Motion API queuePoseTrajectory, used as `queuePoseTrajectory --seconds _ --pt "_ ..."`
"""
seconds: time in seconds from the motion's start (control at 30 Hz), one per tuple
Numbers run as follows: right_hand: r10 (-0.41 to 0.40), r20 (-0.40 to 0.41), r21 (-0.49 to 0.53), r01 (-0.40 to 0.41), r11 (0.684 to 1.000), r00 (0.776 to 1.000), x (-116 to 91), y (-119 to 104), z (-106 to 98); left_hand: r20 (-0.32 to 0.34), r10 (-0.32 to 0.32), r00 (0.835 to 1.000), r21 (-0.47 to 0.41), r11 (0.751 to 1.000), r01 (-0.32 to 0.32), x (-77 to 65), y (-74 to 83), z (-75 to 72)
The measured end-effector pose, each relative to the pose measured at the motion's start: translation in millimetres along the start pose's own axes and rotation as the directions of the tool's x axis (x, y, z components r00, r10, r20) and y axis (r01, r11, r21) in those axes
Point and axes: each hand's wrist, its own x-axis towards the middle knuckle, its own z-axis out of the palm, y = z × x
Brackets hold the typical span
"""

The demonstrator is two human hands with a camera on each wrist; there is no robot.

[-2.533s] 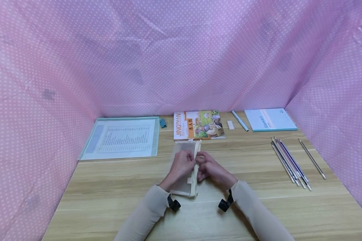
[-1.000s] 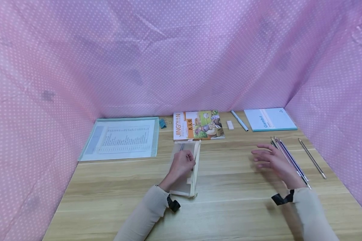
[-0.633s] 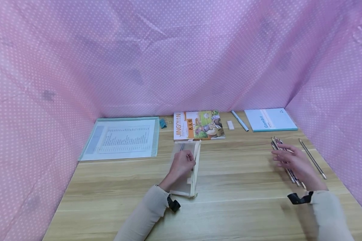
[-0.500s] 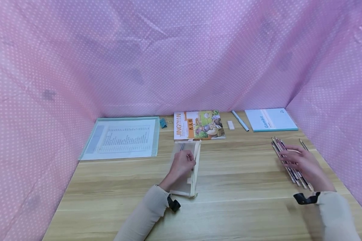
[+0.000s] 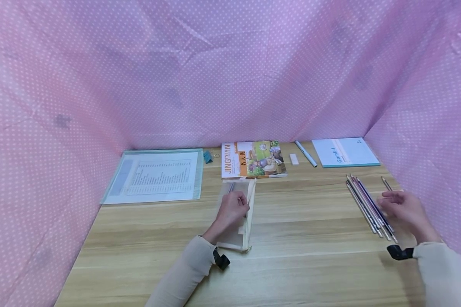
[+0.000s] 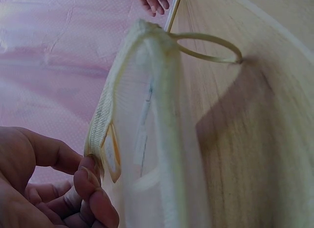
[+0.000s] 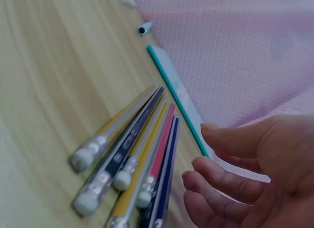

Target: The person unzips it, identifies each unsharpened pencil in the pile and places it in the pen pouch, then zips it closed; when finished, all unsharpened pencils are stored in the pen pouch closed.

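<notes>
My left hand (image 5: 230,209) pinches the zipper edge of a pale mesh pouch (image 5: 230,236) between thumb and finger. Through the mesh, the left wrist view shows a slim pen-like stick (image 6: 145,110) inside. At the right, my right hand (image 5: 403,211) hovers with loosely bent fingers, holding nothing. Under it lies a lone pencil (image 5: 386,183); only its far end shows, the rest covered by the hand. Just left of that hand is a bundle of several pencils (image 5: 369,209), their white eraser ends close by in the right wrist view.
Along the back stand a clear document folder (image 5: 161,175), a teal binder clip (image 5: 207,157), a picture book (image 5: 253,160), a white eraser (image 5: 293,159), a light blue pen (image 5: 305,154) and a Gambit notebook (image 5: 345,152). A pink dotted cloth (image 5: 230,76) walls in the wooden table (image 5: 146,256).
My right hand has left the pouch and swung right, passing over the pencil bundle to the lone pencil. My left hand keeps its pinch on the pouch.
</notes>
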Motion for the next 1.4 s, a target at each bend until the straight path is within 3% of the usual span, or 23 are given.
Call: queuePoseTrajectory --seconds 0.1,0.3,0.8,1.13,1.4 --pt "0.026 0.014 -0.092 -0.025 0.995 1.000 2.9 4.8 1.4 -0.006 0.002 1.000 0.003 1.000 -0.002 -0.5 -0.3 -0.2" --pt "0.061 0.006 -0.130 -0.059 0.990 0.998 7.9 10.4 3.1 -0.013 0.009 1.000 0.015 1.000 -0.008 -0.8 -0.9 0.0" --pt "0.028 -0.082 -0.251 -0.048 0.967 0.996 9.9 13.5 3.6 0.019 -0.016 1.000 -0.003 1.000 0.016 -1.0 0.5 0.5" --pt "-0.089 -0.142 -0.446 0.017 0.895 0.986 12.1 14.9 -2.3 0.003 0.005 1.000 0.006 1.000 -0.005 -1.4 -0.4 0.3" --pt "-0.049 -0.163 -0.493 -0.039 0.869 0.985 15.9 14.7 -5.6 0.007 -0.007 1.000 -0.008 1.000 0.007 -1.3 -1.2 0.3"
